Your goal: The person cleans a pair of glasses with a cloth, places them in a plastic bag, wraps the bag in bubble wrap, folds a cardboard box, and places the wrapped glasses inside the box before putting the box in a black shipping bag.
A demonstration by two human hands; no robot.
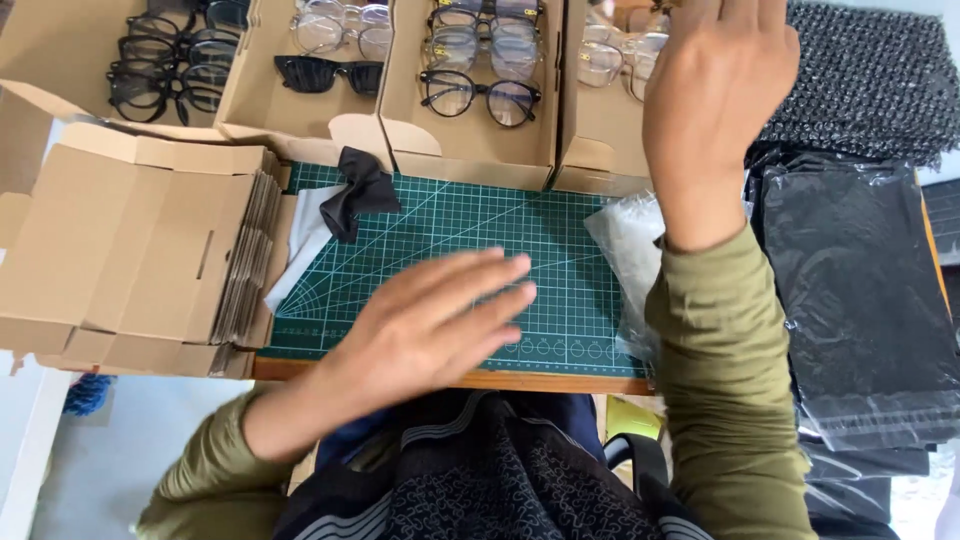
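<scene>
Currently the left hand (430,325) hovers flat over the green cutting mat (560,240), palm down, fingers spread apart and extended; it holds nothing, and motion blur prevents confirming contact with the mat. The right hand (715,95) is raised at the far edge of the mat, reaching over the rightmost cardboard box (590,150) of clear-framed glasses (610,60). Its fingertips lie beyond the top of the frame, so the grip cannot be determined. A black cloth (355,195) rests on a white cloth (300,245) at the mat's upper-left corner. A stack of flat folded cartons (150,250) lies left of the mat. Clear plastic bags (630,250) sit beside the right forearm, and black bags (860,290) lie further right.
</scene>
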